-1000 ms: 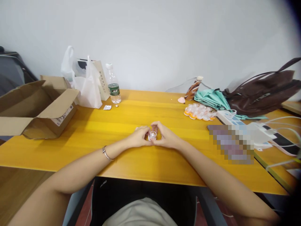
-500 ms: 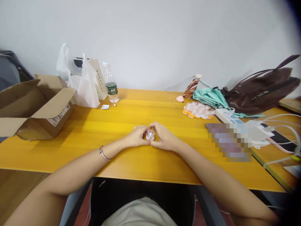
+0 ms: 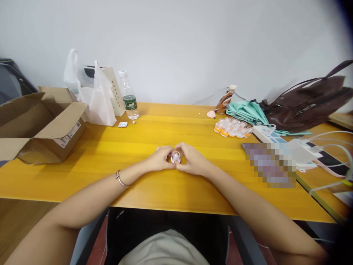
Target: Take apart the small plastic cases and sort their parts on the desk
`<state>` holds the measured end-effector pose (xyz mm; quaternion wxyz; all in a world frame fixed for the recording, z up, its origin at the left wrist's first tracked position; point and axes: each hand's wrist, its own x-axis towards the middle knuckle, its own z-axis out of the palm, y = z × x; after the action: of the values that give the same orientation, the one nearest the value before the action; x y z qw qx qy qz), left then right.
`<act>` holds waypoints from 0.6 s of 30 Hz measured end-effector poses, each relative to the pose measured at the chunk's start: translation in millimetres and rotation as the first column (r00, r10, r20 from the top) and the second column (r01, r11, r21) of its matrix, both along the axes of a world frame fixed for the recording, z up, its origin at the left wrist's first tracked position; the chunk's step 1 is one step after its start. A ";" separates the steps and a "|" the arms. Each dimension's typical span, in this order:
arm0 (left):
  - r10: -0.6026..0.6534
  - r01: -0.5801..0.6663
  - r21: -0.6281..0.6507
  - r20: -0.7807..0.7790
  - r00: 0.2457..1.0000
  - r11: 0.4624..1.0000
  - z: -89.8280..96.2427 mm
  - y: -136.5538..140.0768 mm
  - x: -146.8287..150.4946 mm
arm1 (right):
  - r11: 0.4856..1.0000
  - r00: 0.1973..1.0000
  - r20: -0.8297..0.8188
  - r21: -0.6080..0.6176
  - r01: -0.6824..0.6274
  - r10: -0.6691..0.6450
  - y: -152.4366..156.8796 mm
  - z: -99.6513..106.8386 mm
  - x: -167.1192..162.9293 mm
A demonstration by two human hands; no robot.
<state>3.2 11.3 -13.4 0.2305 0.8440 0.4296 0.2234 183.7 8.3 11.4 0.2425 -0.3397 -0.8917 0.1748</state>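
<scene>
Between my two hands sits a small round clear plastic container with something pale inside, at the middle of the yellow wooden table. My left hand curls its thumb and fingers around the container's left side. From the other side my right hand closes on it, thumb near me and index finger at the far edge. The fingertips of both hands nearly meet around it. What exactly lies in the container is too small to make out.
On the left stand an open cardboard box, a white plastic bag and a water bottle. At the right are joined clear cups, a brown bottle, a green umbrella, a bag, a power strip and a blurred-out phone.
The view has shifted very slightly. Both hands keep their hold around the small container, which shows almost the same pose.
</scene>
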 end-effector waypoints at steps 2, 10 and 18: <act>0.000 0.000 -0.001 0.000 1.000 1.000 -0.2 0.2 -0.1 | 1.000 1.000 -0.019 0.001 0.019 -0.018 -0.1 -0.9 -0.5; -0.005 0.005 0.007 -0.010 1.000 1.000 1.2 -0.3 -0.4 | 1.000 1.000 -0.006 -0.010 0.018 -0.018 -1.2 -0.9 -1.8; 0.010 -0.010 0.001 0.008 1.000 1.000 1.5 -1.4 0.1 | 0.997 0.995 -0.089 0.051 0.054 -0.049 -1.4 0.6 -0.1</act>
<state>3.3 9.9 -11.8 0.2309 0.8411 0.4327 0.2282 183.6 7.0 12.0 0.2948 -0.3480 -0.8756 0.1592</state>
